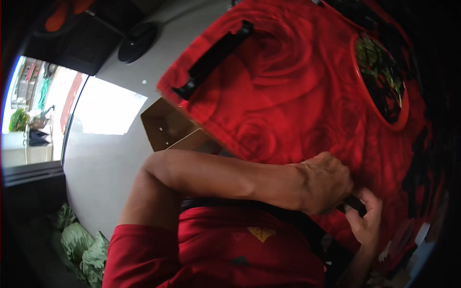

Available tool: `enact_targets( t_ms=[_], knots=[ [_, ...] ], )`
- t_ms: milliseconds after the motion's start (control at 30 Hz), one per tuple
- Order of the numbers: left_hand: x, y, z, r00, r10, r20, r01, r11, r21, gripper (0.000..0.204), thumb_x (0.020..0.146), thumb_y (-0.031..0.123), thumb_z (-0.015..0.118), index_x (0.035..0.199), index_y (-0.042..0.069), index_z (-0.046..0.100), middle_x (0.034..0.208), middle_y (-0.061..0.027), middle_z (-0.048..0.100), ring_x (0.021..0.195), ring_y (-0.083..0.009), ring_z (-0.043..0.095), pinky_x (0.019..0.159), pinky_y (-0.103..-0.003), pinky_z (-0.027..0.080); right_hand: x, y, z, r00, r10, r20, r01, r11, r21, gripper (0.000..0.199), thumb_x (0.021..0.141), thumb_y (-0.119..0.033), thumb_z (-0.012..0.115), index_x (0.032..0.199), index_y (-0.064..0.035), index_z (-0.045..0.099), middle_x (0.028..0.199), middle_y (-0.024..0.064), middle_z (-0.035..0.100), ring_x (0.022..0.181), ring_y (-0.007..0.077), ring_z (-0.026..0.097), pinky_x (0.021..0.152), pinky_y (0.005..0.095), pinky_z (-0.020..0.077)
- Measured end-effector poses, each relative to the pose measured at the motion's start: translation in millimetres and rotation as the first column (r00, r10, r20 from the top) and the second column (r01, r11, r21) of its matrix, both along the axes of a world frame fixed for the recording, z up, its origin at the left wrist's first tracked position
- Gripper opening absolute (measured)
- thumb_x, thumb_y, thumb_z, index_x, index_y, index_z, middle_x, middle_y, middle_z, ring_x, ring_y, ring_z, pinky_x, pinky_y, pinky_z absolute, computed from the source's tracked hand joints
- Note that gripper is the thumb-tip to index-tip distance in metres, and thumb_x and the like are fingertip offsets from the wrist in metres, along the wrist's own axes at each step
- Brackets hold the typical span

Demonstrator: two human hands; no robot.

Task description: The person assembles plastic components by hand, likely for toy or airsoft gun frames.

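In front of my chest, over the near edge of a table with a red rose-patterned cloth, my hands are close together. My left hand reaches across from the left, its fingers curled into a closed grip; whatever lies inside is hidden. Just beyond it, my right hand pinches a small black object between thumb and fingers. Part of that object disappears behind my left hand. Toward the table's far left corner lies a long black bar-shaped piece with notched ends.
A red-rimmed round container with green and dark contents stands at the right. An open cardboard box sits on the floor left of the table. Green sacks lie at lower left, near a bright doorway. A round black stand base is farther off.
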State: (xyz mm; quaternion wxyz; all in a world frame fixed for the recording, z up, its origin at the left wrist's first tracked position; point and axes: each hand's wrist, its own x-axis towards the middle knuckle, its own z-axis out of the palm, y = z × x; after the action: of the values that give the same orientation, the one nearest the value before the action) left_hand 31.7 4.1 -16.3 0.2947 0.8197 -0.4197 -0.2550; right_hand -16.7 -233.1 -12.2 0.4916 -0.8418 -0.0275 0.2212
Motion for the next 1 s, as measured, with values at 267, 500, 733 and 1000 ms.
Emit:
enact_targets(
  t_ms=[267,500,733,1000],
  knots=[
    [0,-6,-13,0.992,0.022,0.123,-0.021,1.0,-0.015,0.03,0.099,0.032,0.064,0.1,0.003,0.072,0.087,-0.0214,0.073,0.084,-0.0378,0.075,0.075,-0.05,0.058,-2,-1,4,1.0,-0.004,-0.003,0.004,1.0,0.021,0.008,0.084,-0.002,0.068,0.09,0.0019,0.068,0.07,0.0003,0.066,0.065,0.0021,0.054,0.056,0.0253,0.0421],
    [8,10,21,0.995,-0.077,0.057,0.085,0.985,-0.148,0.04,0.096,0.036,0.073,0.111,0.0,0.067,0.095,-0.0207,0.072,0.09,-0.041,0.073,0.08,-0.051,0.055,-29,0,17,0.977,-0.077,0.198,0.077,0.997,0.008,0.007,0.086,-0.005,0.068,0.089,0.0011,0.07,0.067,-0.0013,0.063,0.062,0.0026,0.053,0.054,0.0258,0.0393],
    [-27,29,11,0.864,0.42,0.279,-0.227,0.818,-0.529,0.014,0.085,0.014,0.084,0.093,0.005,0.076,0.101,-0.0101,0.062,0.09,-0.0266,0.06,0.076,-0.038,0.051,-50,1,9,0.96,-0.228,0.162,0.23,0.973,0.005,0.013,0.094,-0.012,0.074,0.094,0.0001,0.07,0.066,-0.0039,0.058,0.062,0.0025,0.049,0.054,0.0257,0.0363],
    [-52,18,-10,0.718,0.528,0.453,-0.359,0.839,-0.409,0.027,0.078,0.016,0.084,0.102,0.004,0.077,0.144,-0.0229,0.05,0.131,-0.0434,0.047,0.105,-0.054,0.044,-61,21,-8,0.946,-0.262,0.191,0.238,0.962,0.137,0.029,0.097,-0.018,0.078,0.115,0.0009,0.066,0.081,0.0015,0.071,0.075,0.0056,0.064,0.065,0.0235,0.0498]
  ],
)
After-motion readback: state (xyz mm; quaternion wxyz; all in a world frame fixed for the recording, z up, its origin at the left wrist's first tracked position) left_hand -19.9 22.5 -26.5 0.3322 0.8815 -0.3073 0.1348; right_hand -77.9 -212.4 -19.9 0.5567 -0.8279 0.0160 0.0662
